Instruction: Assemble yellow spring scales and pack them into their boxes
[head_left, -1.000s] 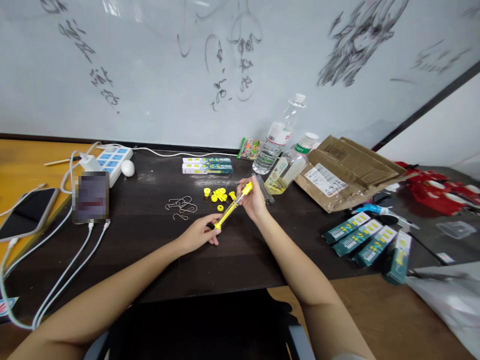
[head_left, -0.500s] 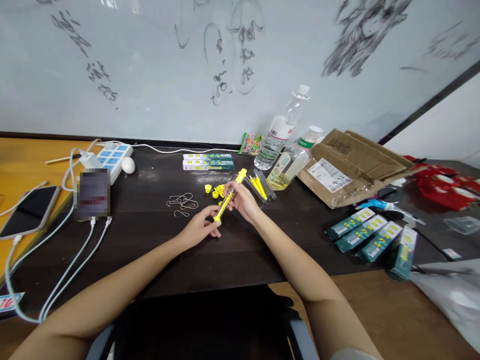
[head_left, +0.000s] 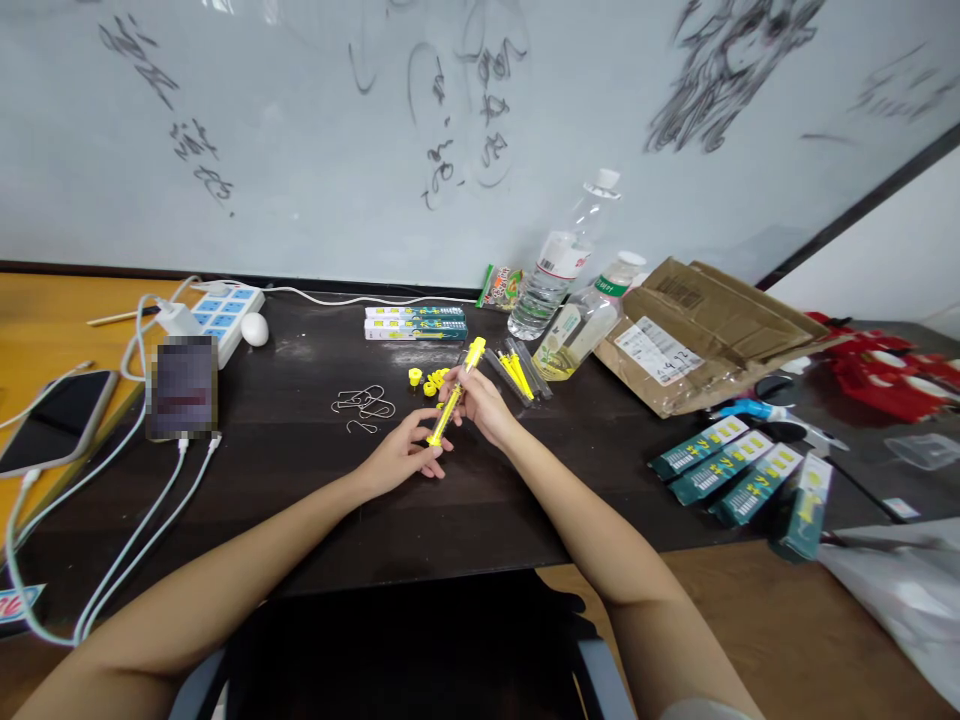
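A slim clear tube with yellow ends and a yellow inner part slants between my hands above the dark table. My left hand closes its fingertips around the lower yellow end. Higher up the tube, my right hand grips it between thumb and fingers. Just behind the hands lie several small yellow caps, partly covered by my right fingers. Bent metal hooks lie loose to the left. Beyond my right hand are clear tubes with yellow strips.
Two slim boxes lie at the back near the whiteboard. Bottles and a cardboard parcel stand right of them. Several green boxes line the right edge. A power strip, phones and white cables occupy the left.
The yellow inner part appears to have slid deeper into the clear tube. Its upper end has tipped slightly left, and my right hand has moved a little left with it.
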